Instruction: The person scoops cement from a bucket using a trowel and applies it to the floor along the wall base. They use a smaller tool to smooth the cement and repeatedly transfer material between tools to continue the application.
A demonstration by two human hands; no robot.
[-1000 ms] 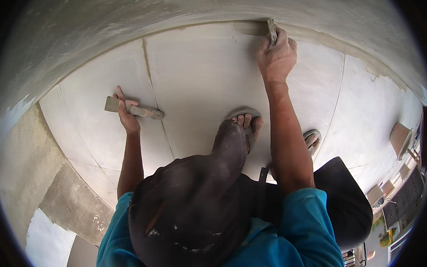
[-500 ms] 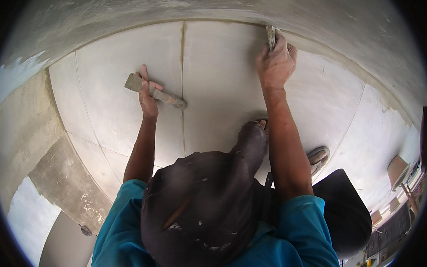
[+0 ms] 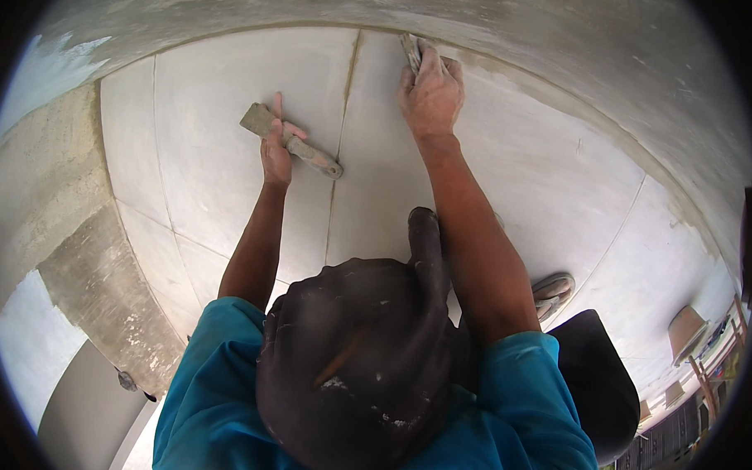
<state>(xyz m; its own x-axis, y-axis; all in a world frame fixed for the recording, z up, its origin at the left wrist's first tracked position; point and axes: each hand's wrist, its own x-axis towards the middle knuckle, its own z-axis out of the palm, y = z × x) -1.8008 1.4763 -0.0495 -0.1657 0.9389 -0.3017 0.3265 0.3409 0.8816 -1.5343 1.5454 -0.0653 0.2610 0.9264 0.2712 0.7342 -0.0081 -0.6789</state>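
Note:
My left hand (image 3: 277, 159) is closed round a putty knife (image 3: 315, 157), one finger stretched out past it. The knife's square, plaster-caked blade points up and left, and its worn handle slants down to the right, over a tile joint. At the far edge of the pale floor, my right hand (image 3: 435, 98) grips a thin, grey-crusted flat tool (image 3: 410, 53). Its tip is at the seam where floor and wall meet; my fingers hide much of it, so its exact kind does not show.
Large pale tiles (image 3: 240, 81) with dark joints lie under my hands. A grey plastered wall (image 3: 483, 15) curves round the far side. My bent knee (image 3: 355, 367) in dark trousers sits between my arms. A sandalled foot (image 3: 552, 292) is right of my right forearm.
My right hand has moved left along the far seam with its tool. The left hand and putty knife sit slightly higher and further right in view. The whole view has shifted a little.

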